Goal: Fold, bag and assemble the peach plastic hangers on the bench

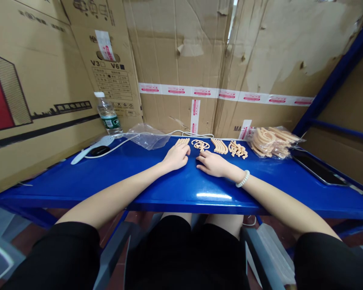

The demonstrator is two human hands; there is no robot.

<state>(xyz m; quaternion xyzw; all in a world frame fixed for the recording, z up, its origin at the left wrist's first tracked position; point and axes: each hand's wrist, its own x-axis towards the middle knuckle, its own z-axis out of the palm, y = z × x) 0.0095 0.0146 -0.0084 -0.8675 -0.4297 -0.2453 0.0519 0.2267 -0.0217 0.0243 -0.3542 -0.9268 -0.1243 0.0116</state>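
Several pale wooden-looking pieces lie in small groups along the far part of a blue table (157, 183). My left hand (176, 157) rests at the near ends of a row of short straight sticks (183, 141), its fingers loosely bent and partly hiding them. My right hand (213, 164), with a pale beaded bracelet (243, 179) on the wrist, lies palm down with fingers apart. Its fingertips are just in front of a cluster of curved, ring-like pieces (200, 145). Right of these are a row of slightly bent sticks (219, 146) and a heap of wavy pieces (237, 149).
A clear bag of similar pieces (274, 142) and a phone (320, 169) lie at the right. A flat plastic bag (148, 136), a water bottle (109, 116), a light-blue long-handled item (92, 149) and a black oval object (100, 150) are left. Cardboard (175, 48) walls the back.
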